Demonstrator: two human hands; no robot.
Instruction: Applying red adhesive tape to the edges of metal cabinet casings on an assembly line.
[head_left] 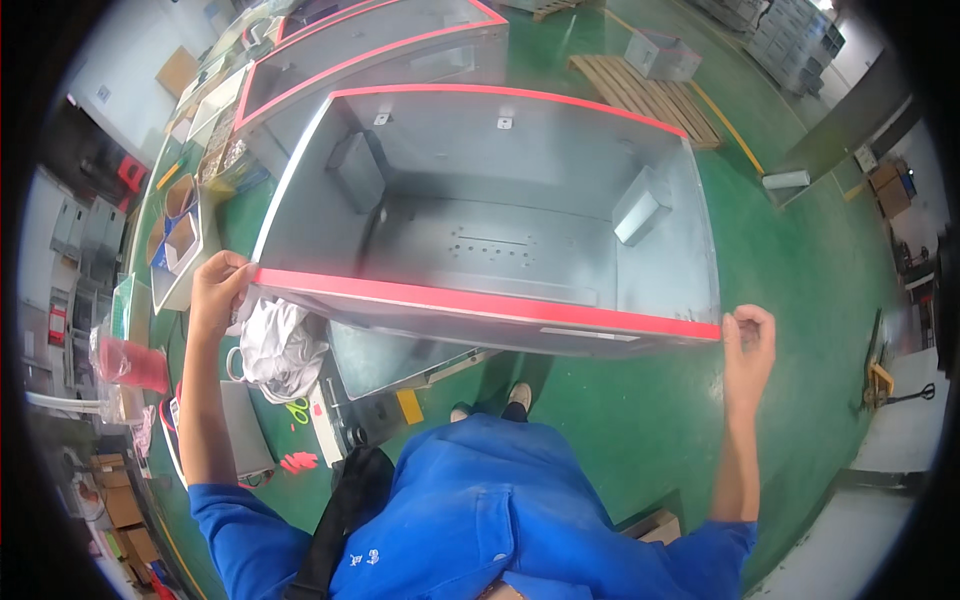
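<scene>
In front of me stands a large open grey metal cabinet (480,215), its open side facing up. A strip of red tape (480,303) runs along its near rim, and more red tape lines the far rim. At the near left corner, my left hand (220,290) is closed, its fingertips pinching the end of the near strip. My right hand (748,350) is closed in the same way at the near right corner, with thumb and finger on the strip's other end. Whether the strip is fully stuck down I cannot tell. The left and right rims look bare.
Similar red-edged cabinets (375,55) stand beyond it. A wooden pallet (650,100) with a metal box (662,55) lies far right. On the left are white cloths (280,350), green scissors (298,410), red tape scraps (298,462) and bins (185,245).
</scene>
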